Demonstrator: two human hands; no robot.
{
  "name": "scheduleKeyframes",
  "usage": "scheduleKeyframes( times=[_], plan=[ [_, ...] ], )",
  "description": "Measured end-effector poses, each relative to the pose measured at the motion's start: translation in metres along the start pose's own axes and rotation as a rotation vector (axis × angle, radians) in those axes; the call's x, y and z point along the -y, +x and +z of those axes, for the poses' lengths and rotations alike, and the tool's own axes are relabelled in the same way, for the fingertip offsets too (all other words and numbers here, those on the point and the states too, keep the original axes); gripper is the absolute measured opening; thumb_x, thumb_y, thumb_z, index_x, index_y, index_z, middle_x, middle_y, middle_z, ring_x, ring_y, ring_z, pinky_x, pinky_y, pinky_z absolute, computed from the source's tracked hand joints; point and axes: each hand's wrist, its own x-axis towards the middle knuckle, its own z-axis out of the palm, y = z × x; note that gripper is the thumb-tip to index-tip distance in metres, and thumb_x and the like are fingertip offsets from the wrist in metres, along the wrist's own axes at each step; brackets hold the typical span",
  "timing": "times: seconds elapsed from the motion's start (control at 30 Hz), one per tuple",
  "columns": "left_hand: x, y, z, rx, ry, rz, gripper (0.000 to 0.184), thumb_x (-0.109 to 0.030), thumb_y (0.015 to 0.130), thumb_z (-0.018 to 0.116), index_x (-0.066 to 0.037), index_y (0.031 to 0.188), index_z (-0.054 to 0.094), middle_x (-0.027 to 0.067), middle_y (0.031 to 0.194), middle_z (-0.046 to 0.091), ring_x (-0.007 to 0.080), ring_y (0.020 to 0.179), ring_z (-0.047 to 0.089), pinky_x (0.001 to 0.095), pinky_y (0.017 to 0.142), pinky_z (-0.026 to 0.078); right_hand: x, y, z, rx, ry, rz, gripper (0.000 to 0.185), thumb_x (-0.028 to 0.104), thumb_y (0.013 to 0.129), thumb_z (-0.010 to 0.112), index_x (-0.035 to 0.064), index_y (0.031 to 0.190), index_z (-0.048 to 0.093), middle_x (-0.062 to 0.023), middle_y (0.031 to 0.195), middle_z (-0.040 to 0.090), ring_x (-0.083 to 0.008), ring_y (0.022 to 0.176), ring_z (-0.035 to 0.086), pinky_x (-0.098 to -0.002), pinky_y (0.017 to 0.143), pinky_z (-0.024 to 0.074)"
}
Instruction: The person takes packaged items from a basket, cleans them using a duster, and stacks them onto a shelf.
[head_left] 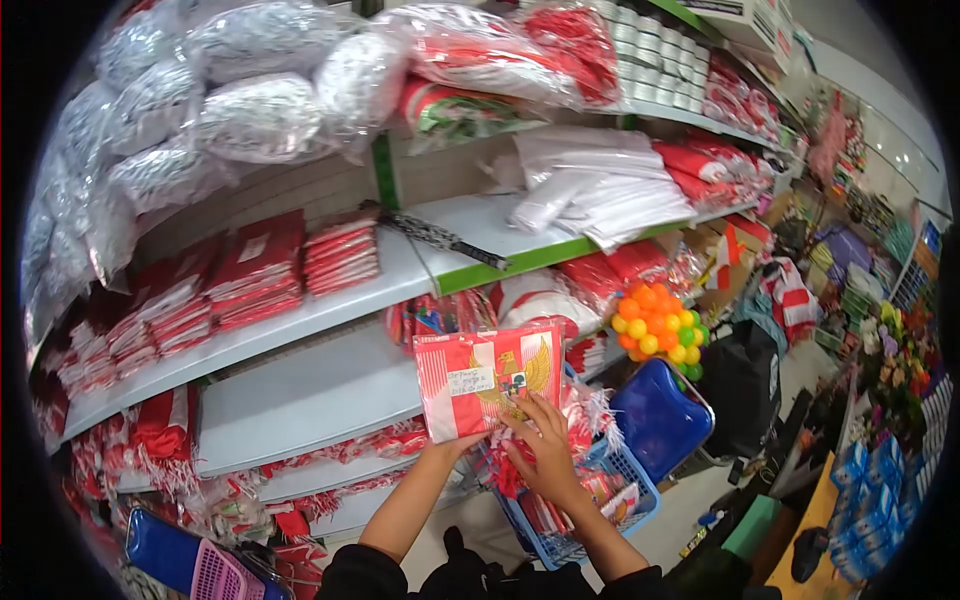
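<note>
A flat, clear-wrapped packet of red-and-white folded cloth [455, 372] is held up before the shelves, with a gold eagle emblem and a handwritten white label [470, 382] on its face. My left hand [466, 440] supports it from behind at the lower edge; its fingers are hidden. Across the lower right front, my right hand [541, 436] lies with its fingers spread, touching the wrapping. Below my right forearm stands a blue plastic basket [640, 490] containing red-and-white packets and fringed cloth.
Stacks of red-and-white packets [258, 270] line the middle shelf [400, 262], beside a black patterned rod [440, 236]. Bagged goods [260, 120] fill the top shelf. At right are a blue stool [660, 418] and orange-yellow balls [655, 322]. A pink basket [225, 572] stands lower left.
</note>
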Motion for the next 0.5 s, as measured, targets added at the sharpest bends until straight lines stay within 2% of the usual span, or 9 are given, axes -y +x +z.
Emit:
scheduleKeyframes(
  times=[0.1, 0.13, 0.23, 0.27, 0.43, 0.5],
  plan=[
    [-0.042, -0.001, 0.002, 0.354, -0.174, -0.054, 0.052, -0.044, 0.091, 0.038, -0.006, 0.126, 0.047, 0.0145, 0.127, 0.051, 0.0318, 0.111, 0.053, 0.0483, 0.091, 0.046, 0.010, 0.028, 0.010, 0.034, 0.114, -0.031, 0.034, 0.014, 0.082, 0.061, 0.0102, 0.115, 0.059, -0.0128, 0.127, 0.049, -0.0320, 0.125, 0.037, -0.0438, 0.104, 0.0254],
    [-0.054, -0.006, 0.014, 0.266, 0.028, 0.050, 0.051, -0.042, 0.091, 0.038, -0.005, 0.126, 0.046, 0.0146, 0.127, 0.051, 0.0320, 0.110, 0.054, 0.0480, 0.091, 0.046, 0.011, 0.038, 0.014, 0.027, 0.120, -0.059, 0.031, 0.013, 0.082, 0.061, 0.0078, 0.113, 0.060, -0.0138, 0.122, 0.051, -0.0311, 0.120, 0.043, -0.0396, 0.100, 0.0318],
    [-0.089, -0.004, 0.017, 0.359, 0.069, 0.125, 0.050, -0.041, 0.092, 0.037, -0.005, 0.127, 0.045, 0.0150, 0.125, 0.052, 0.0324, 0.110, 0.054, 0.0491, 0.090, 0.047, 0.009, 0.076, 0.020, 0.031, 0.392, 0.055, 0.031, 0.008, 0.081, 0.059, 0.0070, 0.113, 0.060, -0.0135, 0.117, 0.056, -0.0298, 0.113, 0.050, -0.0367, 0.095, 0.0383],
    [-0.097, -0.010, 0.037, 0.269, 0.062, 0.165, 0.050, -0.041, 0.092, 0.036, -0.005, 0.126, 0.044, 0.0152, 0.124, 0.052, 0.0330, 0.111, 0.053, 0.0510, 0.091, 0.046, 0.007, 0.093, 0.020, -0.063, 0.333, 0.007, 0.024, 0.009, 0.085, 0.056, 0.0038, 0.107, 0.061, -0.0139, 0.107, 0.060, -0.0298, 0.103, 0.057, -0.0354, 0.088, 0.0429],
    [-0.140, -0.007, 0.035, 0.235, 0.013, 0.226, 0.053, -0.046, 0.091, 0.034, -0.008, 0.127, 0.044, 0.0130, 0.132, 0.046, 0.0322, 0.118, 0.047, 0.0544, 0.097, 0.039, -0.021, 0.188, 0.040, -0.327, 0.158, -0.003, 0.017, 0.008, 0.084, 0.055, 0.0003, 0.099, 0.060, -0.0158, 0.101, 0.060, -0.0316, 0.094, 0.057, -0.0380, 0.080, 0.0441],
    [-0.154, 0.001, 0.023, 0.247, -0.045, 0.196, 0.053, -0.046, 0.091, 0.033, -0.008, 0.128, 0.044, 0.0132, 0.132, 0.045, 0.0320, 0.118, 0.046, 0.0538, 0.098, 0.038, -0.036, 0.227, 0.061, -0.365, -0.163, -0.117, 0.021, 0.006, 0.080, 0.054, -0.0020, 0.098, 0.059, -0.0171, 0.101, 0.058, -0.0328, 0.093, 0.055, -0.0414, 0.084, 0.0418]
  ],
)
